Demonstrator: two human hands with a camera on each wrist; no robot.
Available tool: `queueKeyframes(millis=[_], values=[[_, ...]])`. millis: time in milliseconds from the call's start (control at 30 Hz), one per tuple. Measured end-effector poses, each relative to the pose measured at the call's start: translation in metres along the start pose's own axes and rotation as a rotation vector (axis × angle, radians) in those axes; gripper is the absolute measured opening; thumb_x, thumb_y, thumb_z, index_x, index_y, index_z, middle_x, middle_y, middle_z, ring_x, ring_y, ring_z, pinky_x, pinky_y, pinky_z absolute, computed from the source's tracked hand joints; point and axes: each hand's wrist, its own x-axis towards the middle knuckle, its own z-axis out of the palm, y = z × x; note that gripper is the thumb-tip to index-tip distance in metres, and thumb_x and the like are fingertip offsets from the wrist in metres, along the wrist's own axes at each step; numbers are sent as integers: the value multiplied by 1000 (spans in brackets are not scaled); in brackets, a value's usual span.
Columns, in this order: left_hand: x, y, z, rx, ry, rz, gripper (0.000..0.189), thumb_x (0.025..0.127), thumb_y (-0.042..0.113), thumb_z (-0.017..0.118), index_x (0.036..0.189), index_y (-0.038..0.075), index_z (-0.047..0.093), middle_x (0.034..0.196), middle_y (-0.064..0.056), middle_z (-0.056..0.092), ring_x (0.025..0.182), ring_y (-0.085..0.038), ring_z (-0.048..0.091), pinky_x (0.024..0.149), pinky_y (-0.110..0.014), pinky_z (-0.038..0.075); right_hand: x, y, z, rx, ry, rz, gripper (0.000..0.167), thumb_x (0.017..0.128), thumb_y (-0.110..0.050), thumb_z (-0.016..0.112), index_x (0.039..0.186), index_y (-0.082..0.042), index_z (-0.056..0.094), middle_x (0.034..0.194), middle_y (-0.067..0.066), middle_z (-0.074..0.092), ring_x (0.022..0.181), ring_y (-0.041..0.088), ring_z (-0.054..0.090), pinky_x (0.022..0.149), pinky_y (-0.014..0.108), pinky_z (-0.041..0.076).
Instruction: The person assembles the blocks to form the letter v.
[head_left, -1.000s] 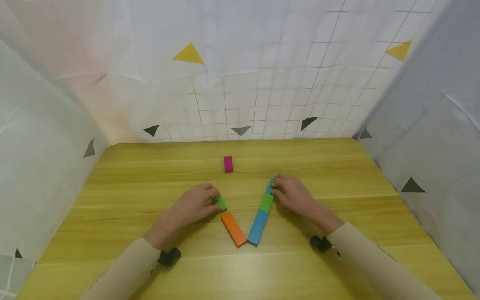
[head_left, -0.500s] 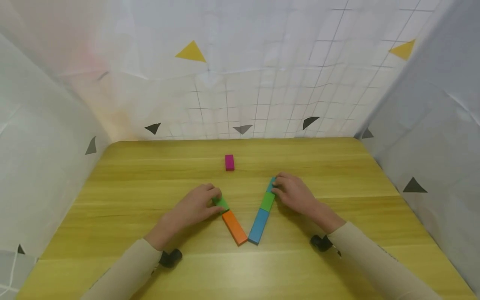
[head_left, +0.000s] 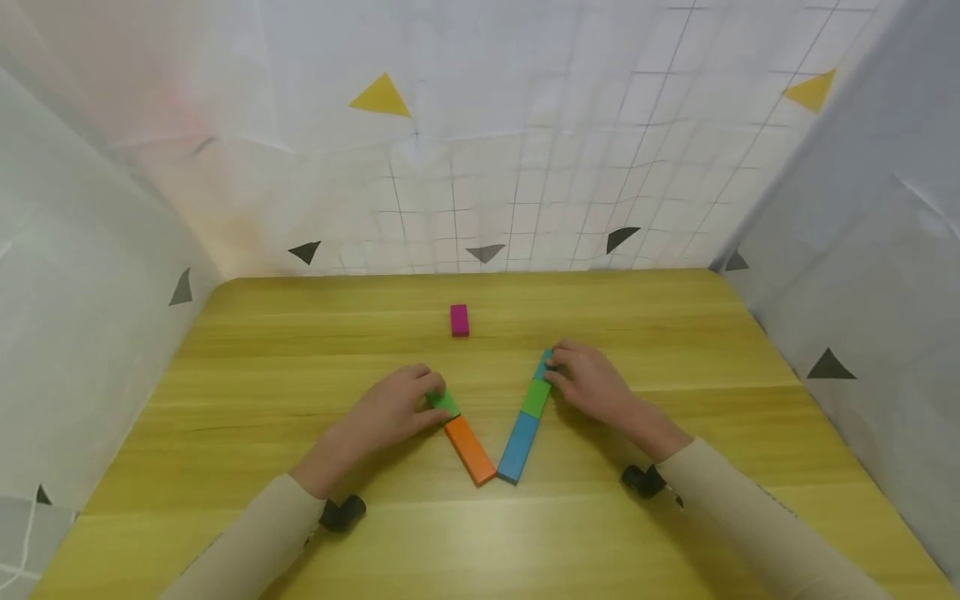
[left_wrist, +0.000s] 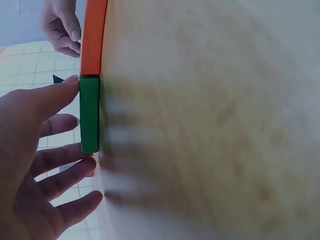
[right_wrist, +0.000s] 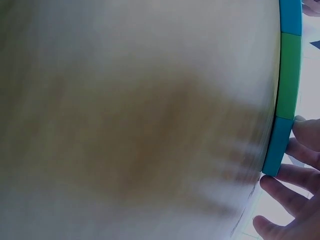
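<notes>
My left hand (head_left: 393,407) pinches a small green block (head_left: 446,404) between thumb and fingers. In the left wrist view the thumb lies near one end of that block (left_wrist: 90,115) and fingertips reach its other end. Its near end meets an orange block (head_left: 471,451) that slants down to the right. My right hand (head_left: 591,380) pinches a small blue block (head_left: 542,364) at the top of the other row. Below it come a second green block (head_left: 536,398) and a longer blue block (head_left: 518,447), joined end to end. The two rows form a V, closing at the bottom.
A magenta block (head_left: 459,321) stands alone farther back on the wooden table (head_left: 480,550). White sheeting with grid lines and triangles (head_left: 381,96) rises behind the table and along both sides. Black wrist cameras (head_left: 342,513) sit at both sleeve cuffs.
The left hand has brought its green block down to the right, closing the small gap to the orange block. The right hand stays at the blue block. The head view shifts slightly.
</notes>
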Motion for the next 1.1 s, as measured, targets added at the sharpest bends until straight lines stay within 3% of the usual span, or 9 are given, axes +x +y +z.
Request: queueKeyframes(millis=[1100], values=[[-1,0,3,-23,-21,-23,27,90,44,70,103,22,64,107,7,60,86,-8,52,80,-25,51,0,3,2,-11,2,1,14,91,-16,72,101,-6,72,102,5,68,93,21,66,83,40,56]])
